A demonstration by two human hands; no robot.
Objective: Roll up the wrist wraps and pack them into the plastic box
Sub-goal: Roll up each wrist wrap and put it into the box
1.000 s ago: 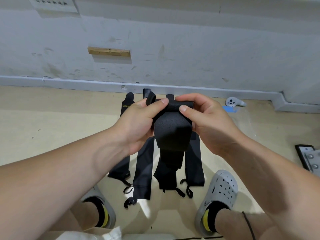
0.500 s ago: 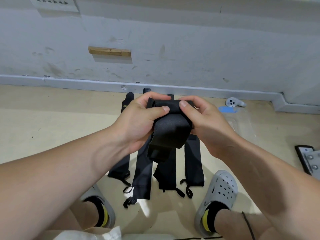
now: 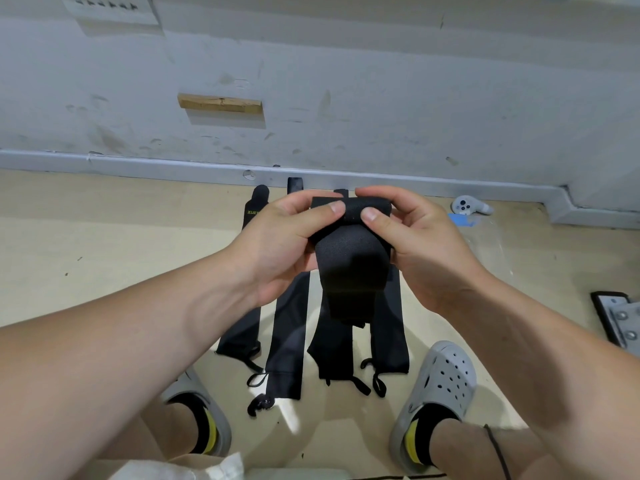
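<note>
A black wrist wrap (image 3: pixel 351 258) hangs in the air between my hands, its top end wound into a small roll. My left hand (image 3: pixel 280 247) grips the roll's left end, thumb on top. My right hand (image 3: pixel 419 244) grips the right end the same way. The wrap's loose tail hangs down below the roll. Several more black wrist wraps (image 3: pixel 287 341) lie flat and side by side on the floor beneath, thumb loops toward me. A clear plastic box (image 3: pixel 488 244), hard to make out, lies on the floor to the right.
My feet in grey clogs stand at the left (image 3: pixel 204 420) and right (image 3: pixel 436 393) of the wraps. A white controller (image 3: pixel 469 205) and a blue scrap lie by the wall's skirting. A dark device with a metal plate (image 3: pixel 620 323) sits at the right edge.
The roll has been turned further between my fingers, and the tail below it hangs straight again after bunching up half a second ago. The wraps on the floor have not moved.
</note>
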